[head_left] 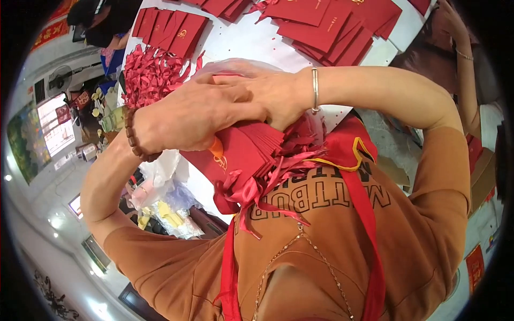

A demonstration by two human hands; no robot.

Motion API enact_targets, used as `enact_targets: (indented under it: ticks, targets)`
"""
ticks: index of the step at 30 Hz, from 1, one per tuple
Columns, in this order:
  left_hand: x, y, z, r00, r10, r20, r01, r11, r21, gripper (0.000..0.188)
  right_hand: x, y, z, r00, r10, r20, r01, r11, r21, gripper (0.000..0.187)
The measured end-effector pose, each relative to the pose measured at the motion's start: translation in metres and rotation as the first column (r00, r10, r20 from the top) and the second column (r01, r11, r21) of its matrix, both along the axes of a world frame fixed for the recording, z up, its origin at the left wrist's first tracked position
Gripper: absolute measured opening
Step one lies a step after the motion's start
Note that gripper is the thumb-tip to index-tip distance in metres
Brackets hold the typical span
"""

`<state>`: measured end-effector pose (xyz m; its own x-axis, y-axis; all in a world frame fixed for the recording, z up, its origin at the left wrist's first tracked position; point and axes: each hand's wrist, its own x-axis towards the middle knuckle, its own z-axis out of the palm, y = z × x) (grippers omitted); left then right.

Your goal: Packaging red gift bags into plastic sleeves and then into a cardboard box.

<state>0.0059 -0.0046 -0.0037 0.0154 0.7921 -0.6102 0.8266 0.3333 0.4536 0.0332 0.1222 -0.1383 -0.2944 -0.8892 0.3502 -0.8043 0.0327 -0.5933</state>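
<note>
A bundle of flat red paper packets (249, 147) with gold print leans against my chest, its red ribbons (257, 192) hanging toward me. My left hand (184, 115), wearing a brown bead bracelet, grips the bundle's left side, its fingers overlapping my other hand. Something orange (217, 147), perhaps a finger cover, shows at its thumb side. My right hand (273, 96), with a silver bangle, is closed over the top of the bundle. Clear plastic film (235, 67) lies around the bundle's far end, just beyond my fingers. The fingertips of both hands are partly hidden.
More red packets lie in fanned piles on the white table (235, 40), at the far left (179, 35) and far right (332, 32). A heap of red ribbons (152, 75) sits at left. Another person's arm (466, 69) shows at right; clear plastic bags (160, 182) are at lower left.
</note>
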Motion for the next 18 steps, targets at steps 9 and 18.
enact_targets:
  ticks: [9, 18]
  targets:
    - [-0.013, -0.008, -0.01, 0.991, 0.102, 0.082, -0.106, 0.993, 0.05, 0.067, -0.016, 0.005, 0.006, 0.804, 0.235, 0.546, -0.275, 0.961, -0.009, 0.076]
    - [-0.017, -0.015, -0.019, 0.994, 0.073, 0.085, -0.089, 0.975, 0.205, 0.069, 0.003, 0.011, 0.004, 0.856, 0.009, 0.516, 0.109, 0.974, -0.199, 0.055]
